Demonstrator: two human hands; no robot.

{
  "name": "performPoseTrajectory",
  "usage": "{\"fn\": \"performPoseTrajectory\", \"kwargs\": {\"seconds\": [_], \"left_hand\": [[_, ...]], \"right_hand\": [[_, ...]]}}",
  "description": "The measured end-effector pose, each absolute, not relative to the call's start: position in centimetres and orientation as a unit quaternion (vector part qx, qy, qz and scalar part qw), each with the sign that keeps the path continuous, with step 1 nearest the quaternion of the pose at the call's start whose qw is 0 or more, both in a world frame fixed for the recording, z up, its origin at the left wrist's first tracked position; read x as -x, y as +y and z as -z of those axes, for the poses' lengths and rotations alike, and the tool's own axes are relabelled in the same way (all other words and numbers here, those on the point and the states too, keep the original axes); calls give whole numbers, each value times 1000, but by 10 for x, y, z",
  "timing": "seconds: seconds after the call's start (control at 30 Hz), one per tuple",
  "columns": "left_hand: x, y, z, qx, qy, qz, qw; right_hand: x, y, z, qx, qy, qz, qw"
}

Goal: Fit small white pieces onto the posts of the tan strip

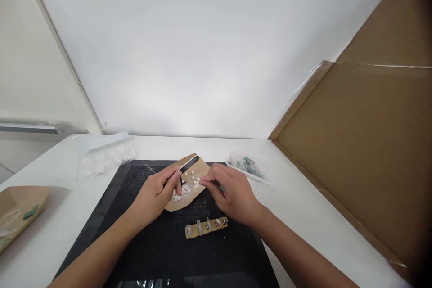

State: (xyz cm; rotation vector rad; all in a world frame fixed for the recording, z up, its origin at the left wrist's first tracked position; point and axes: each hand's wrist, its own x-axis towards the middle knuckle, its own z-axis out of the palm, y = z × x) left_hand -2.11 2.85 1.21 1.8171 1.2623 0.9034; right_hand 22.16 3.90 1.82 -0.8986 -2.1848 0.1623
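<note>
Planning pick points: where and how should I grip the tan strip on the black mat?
Tan strip: likely best pinched low at its two short ends, from the near side. It lies flat, with small pieces standing along its top.

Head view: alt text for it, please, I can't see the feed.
The left hand holds a dark, flat stick over a brown paper tray strewn with small white pieces; the right hand is pinched at the tray's right side, its contents unclear. Nearer, a brown strip bearing a row of small fittings lies on a black mat.
</note>
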Motion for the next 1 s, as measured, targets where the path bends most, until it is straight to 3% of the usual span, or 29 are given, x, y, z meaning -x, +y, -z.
{"fn": "performPoseTrajectory", "kwargs": {"seconds": [0.43,1.0], "left_hand": [[9,10,-24,-681,527,-301,410],[15,14,-20,-744,475,-283,375]], "right_hand": [[-197,42,4,396,-807,6,439],[-191,35,14,429,-793,29,432]]}}
